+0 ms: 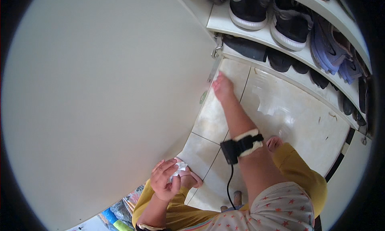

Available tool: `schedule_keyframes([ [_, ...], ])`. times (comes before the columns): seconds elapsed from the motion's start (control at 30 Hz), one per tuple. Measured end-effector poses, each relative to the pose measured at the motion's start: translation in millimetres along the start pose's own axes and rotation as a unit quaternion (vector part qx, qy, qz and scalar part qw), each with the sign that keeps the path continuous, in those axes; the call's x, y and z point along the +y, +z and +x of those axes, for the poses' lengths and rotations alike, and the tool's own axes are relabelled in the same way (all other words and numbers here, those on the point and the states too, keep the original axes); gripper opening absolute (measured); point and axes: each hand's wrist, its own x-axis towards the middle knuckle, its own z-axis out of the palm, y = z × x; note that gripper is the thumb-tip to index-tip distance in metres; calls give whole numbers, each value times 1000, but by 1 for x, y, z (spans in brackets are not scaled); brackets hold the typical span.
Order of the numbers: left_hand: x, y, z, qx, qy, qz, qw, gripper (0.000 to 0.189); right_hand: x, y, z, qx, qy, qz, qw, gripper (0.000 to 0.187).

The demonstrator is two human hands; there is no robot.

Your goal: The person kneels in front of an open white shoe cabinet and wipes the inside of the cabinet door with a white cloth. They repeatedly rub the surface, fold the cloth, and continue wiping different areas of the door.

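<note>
Below the centre, my left hand (pixel 166 178) holds a crumpled white tissue (pixel 179 170) between its fingers. My right hand (pixel 223 86) reaches forward beside the edge of a large white cabinet door (pixel 114 95), close to its lower hinge area. The fingers of that hand are bent, and whether anything is between them cannot be told. A metal hinge (pixel 216 52) joins the door side to the shoe cabinet, just beyond my right hand.
White shelves (pixel 216 20) hold black sneakers (pixel 248 11), lavender sneakers (pixel 328 47) and several dark shoes. Tiled floor (pixel 207 159) lies beneath. Another white door (pixel 349 171) stands at right. Plastic bags (pixel 118 211) show at lower left, and a small stool leg (pixel 237 198) near my body.
</note>
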Motion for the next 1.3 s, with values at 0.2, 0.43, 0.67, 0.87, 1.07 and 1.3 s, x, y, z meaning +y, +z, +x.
schedule_keyframes([
  [0.2,0,1,6,-13,5,5,1000,25,-55,31,26,-36,-23,34,998,28],
  [0.43,3,-3,4,-12,8,6,1000,24,-31,25,4,-7,-52,29,998,28],
  [0.67,7,-11,-9,-11,23,0,1000,25,24,-13,-32,20,-28,-37,999,36],
  [0.87,9,-24,-19,-6,35,-15,999,25,127,-68,-93,33,51,-75,995,18],
  [1.07,5,-37,-25,16,37,-11,999,24,219,-133,-158,-7,172,-87,981,19],
  [1.3,-2,-39,-23,26,32,-6,999,25,242,-137,-170,-4,262,-204,943,24],
])
